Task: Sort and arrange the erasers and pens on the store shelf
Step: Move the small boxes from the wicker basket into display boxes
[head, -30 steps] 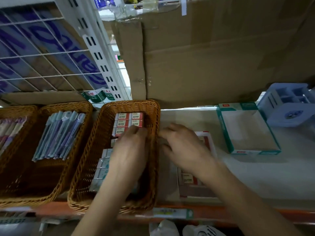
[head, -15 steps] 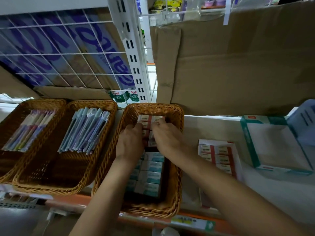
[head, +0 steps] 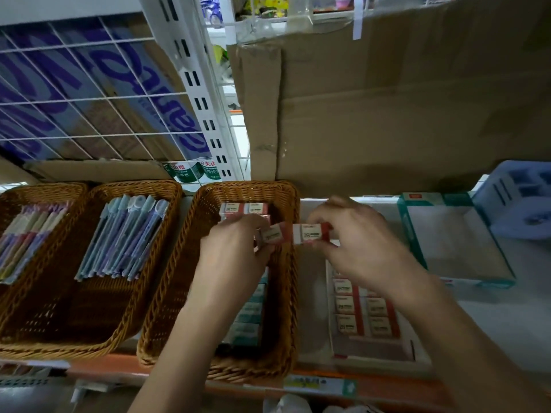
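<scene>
Only the head cam here, looking down at a store shelf [head: 507, 338]. Both hands are up over the right rim of the wicker basket [head: 293, 293] that has erasers in it. The left hand [head: 235, 263] is pinched shut on a red-and-white eraser [head: 272, 234], and the right hand [head: 360, 248] is clamped on a second red-and-white eraser [head: 311, 233]. The two erasers sit end to end, pretty much touching, right above the basket edge. The one on the right reads "2B"; the smaller print is too blurry to make out.

Inside that basket there's a row of the same red erasers at the back [head: 244, 209], also marked "2B", and teal-wrapped erasers [head: 250, 317] toward the front, partly hidden by the left forearm.

Just right of the basket sits an open display carton [head: 337, 350] with more red "2B" erasers in it [head: 365, 315], lined up in two columns. Further right is a teal-edged tray box [head: 417, 251] with a small red logo I can't read, then a pale blue plastic organizer [head: 512, 198].

To the left, two more wicker baskets: the middle one [head: 167, 234] holds bluish pens [head: 125, 236], the far-left one [head: 44, 189] pastel pens [head: 26, 236]. Behind is a big cardboard box [head: 402, 114] and a green water label [head: 193, 171] with Chinese characters.
</scene>
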A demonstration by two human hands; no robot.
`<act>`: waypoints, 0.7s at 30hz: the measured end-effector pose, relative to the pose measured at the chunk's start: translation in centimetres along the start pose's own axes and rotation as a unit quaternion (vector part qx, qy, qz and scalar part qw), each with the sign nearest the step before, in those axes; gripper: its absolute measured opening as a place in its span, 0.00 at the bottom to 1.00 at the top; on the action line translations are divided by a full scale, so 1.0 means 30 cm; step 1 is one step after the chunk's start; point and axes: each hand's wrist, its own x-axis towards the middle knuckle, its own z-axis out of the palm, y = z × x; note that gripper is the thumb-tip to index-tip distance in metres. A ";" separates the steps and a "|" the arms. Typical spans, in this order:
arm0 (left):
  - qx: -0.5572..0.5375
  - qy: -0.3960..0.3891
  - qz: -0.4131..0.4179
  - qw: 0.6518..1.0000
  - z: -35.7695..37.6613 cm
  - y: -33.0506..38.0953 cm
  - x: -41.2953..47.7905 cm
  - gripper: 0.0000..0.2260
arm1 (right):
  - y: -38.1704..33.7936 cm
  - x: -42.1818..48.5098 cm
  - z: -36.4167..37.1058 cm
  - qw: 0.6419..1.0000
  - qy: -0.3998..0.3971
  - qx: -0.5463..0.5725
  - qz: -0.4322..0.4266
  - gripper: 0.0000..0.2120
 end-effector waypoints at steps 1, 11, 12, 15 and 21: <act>0.003 -0.011 0.013 1.000 0.001 0.026 -0.010 0.13 | 0.028 -0.033 -0.020 1.000 0.000 0.006 0.014 0.09; 0.003 -0.286 0.168 0.943 0.147 0.218 -0.138 0.12 | 0.188 -0.295 -0.006 0.975 -0.209 -0.047 0.062 0.12; 0.008 -0.296 0.172 0.940 0.161 0.223 -0.141 0.12 | 0.188 -0.302 0.012 0.972 -0.219 -0.051 0.066 0.12; 0.022 -0.311 0.177 0.934 0.175 0.230 -0.137 0.11 | 0.182 -0.307 0.045 0.968 -0.229 -0.075 0.065 0.11; 0.024 -0.368 0.188 0.910 0.157 0.225 -0.115 0.12 | 0.167 -0.297 0.057 0.965 -0.239 -0.097 0.040 0.09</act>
